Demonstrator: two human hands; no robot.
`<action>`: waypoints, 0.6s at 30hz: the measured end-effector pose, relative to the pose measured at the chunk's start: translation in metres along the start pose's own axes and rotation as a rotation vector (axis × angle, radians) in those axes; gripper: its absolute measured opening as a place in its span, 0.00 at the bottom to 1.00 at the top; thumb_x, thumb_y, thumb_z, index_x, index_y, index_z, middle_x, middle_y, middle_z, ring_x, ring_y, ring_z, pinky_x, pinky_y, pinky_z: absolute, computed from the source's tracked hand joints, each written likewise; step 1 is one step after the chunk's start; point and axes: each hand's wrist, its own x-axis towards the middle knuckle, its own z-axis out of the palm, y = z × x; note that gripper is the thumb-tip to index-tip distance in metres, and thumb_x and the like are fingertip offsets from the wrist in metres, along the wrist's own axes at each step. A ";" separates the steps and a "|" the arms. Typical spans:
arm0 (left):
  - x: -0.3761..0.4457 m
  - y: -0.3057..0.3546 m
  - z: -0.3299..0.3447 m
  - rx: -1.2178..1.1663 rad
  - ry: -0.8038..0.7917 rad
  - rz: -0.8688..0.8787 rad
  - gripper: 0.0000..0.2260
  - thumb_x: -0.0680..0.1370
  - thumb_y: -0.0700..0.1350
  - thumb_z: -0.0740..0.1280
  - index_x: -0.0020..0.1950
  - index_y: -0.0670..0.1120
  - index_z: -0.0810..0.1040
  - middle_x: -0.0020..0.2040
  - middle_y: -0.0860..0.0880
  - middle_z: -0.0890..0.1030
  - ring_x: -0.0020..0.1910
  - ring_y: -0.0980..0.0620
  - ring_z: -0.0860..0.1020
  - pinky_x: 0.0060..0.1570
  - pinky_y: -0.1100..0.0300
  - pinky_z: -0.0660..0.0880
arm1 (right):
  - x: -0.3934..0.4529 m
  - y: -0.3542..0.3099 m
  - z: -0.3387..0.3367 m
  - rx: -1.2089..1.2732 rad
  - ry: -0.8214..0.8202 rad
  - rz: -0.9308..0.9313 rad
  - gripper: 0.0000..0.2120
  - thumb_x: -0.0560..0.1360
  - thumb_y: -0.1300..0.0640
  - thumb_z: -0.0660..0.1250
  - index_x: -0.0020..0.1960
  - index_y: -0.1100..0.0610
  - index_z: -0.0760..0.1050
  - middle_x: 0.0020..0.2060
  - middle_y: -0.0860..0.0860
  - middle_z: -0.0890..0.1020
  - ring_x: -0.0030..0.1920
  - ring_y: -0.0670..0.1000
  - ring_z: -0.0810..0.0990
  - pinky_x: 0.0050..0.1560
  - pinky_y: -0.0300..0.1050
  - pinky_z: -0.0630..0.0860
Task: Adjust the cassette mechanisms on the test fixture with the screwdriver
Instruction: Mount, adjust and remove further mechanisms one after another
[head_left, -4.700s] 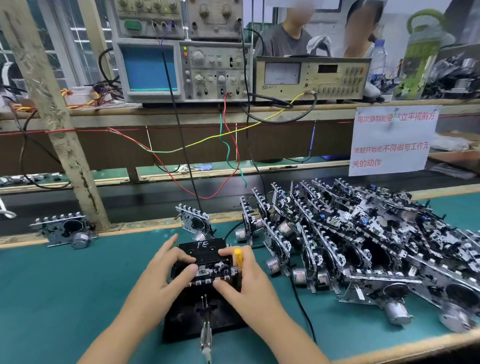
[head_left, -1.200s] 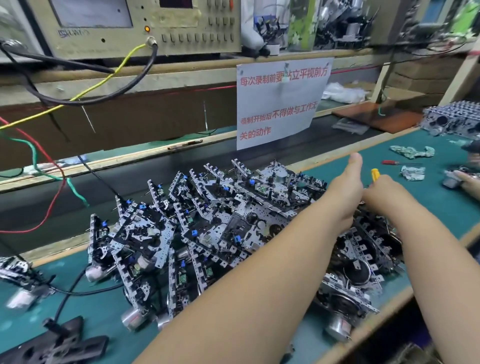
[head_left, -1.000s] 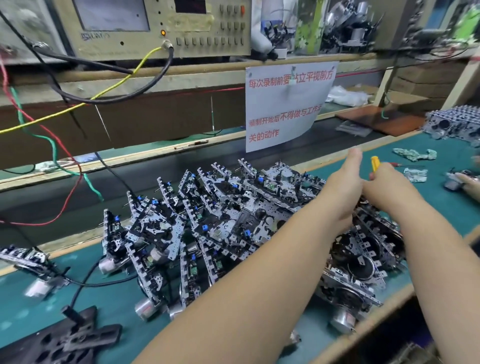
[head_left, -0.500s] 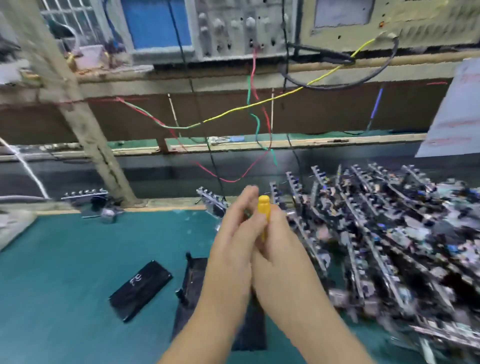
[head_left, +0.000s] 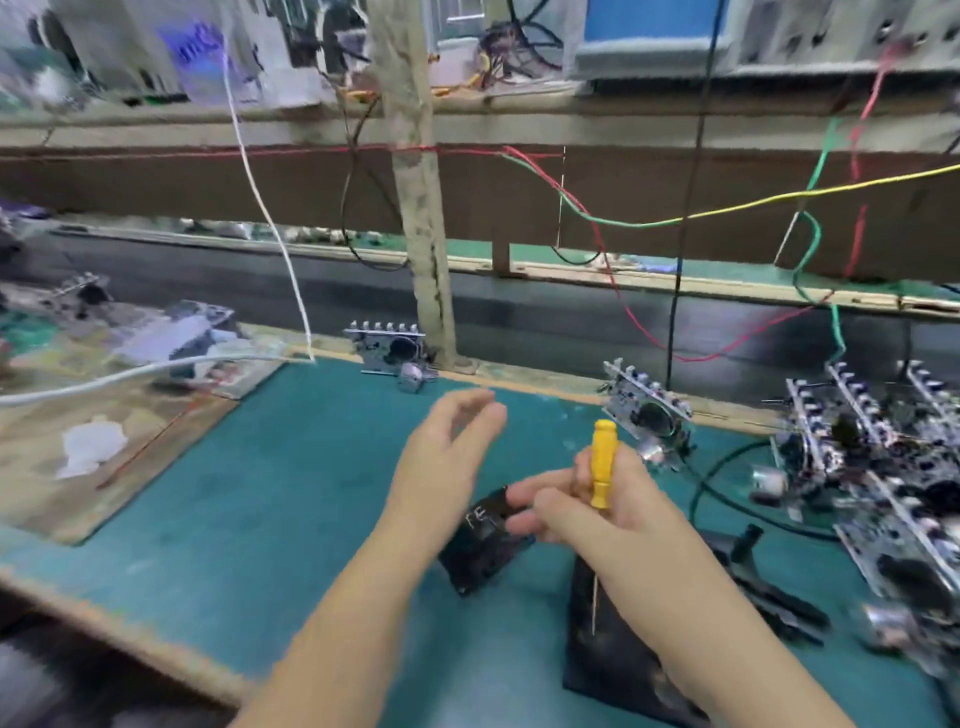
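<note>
Your right hand (head_left: 597, 506) grips the yellow-handled screwdriver (head_left: 601, 462) upright, its thin shaft pointing down over the black test fixture (head_left: 618, 660) at about 5 o'clock in the view. Your left hand (head_left: 441, 462) hangs loose above the green mat (head_left: 260, 493), fingers relaxed, holding nothing. The black cassette (head_left: 480, 545) marked with white letters lies just left of the fixture, partly under your right fingers.

The fixture appears to carry no mechanism now, so nothing can be adjusted until one is seated. The nearest loose cassette mechanism (head_left: 649, 410) stands at 1 o'clock beyond the screwdriver; another (head_left: 392, 348) sits at 11 o'clock by the post, and the big pile (head_left: 883, 467) crowds 3 o'clock.

Watch the bare tip: if you reach across with it pointing down, it may catch the black cable (head_left: 727, 483) curling beside the fixture or scratch the cassette. Pulling from the pile could tumble its neighbours. The view is blurred, so fine detail is uncertain.
</note>
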 end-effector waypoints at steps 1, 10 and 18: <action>0.024 -0.008 -0.007 0.114 0.077 -0.002 0.16 0.79 0.51 0.70 0.66 0.51 0.77 0.66 0.54 0.79 0.68 0.54 0.73 0.66 0.60 0.69 | 0.001 0.000 0.000 0.021 0.000 0.007 0.09 0.80 0.66 0.66 0.53 0.56 0.67 0.46 0.52 0.87 0.45 0.52 0.88 0.56 0.53 0.79; 0.180 -0.061 -0.039 0.469 0.393 -0.237 0.65 0.61 0.68 0.80 0.82 0.56 0.38 0.82 0.43 0.35 0.81 0.37 0.42 0.72 0.32 0.58 | 0.007 -0.006 0.009 -0.066 0.105 0.038 0.13 0.70 0.51 0.66 0.49 0.54 0.66 0.49 0.49 0.87 0.48 0.52 0.87 0.59 0.56 0.77; 0.181 -0.082 -0.036 0.259 0.480 -0.117 0.43 0.68 0.56 0.79 0.75 0.49 0.58 0.75 0.43 0.57 0.62 0.37 0.73 0.47 0.52 0.69 | 0.015 -0.007 0.011 -0.081 0.132 0.083 0.11 0.75 0.55 0.67 0.48 0.55 0.65 0.48 0.50 0.87 0.48 0.52 0.87 0.59 0.56 0.77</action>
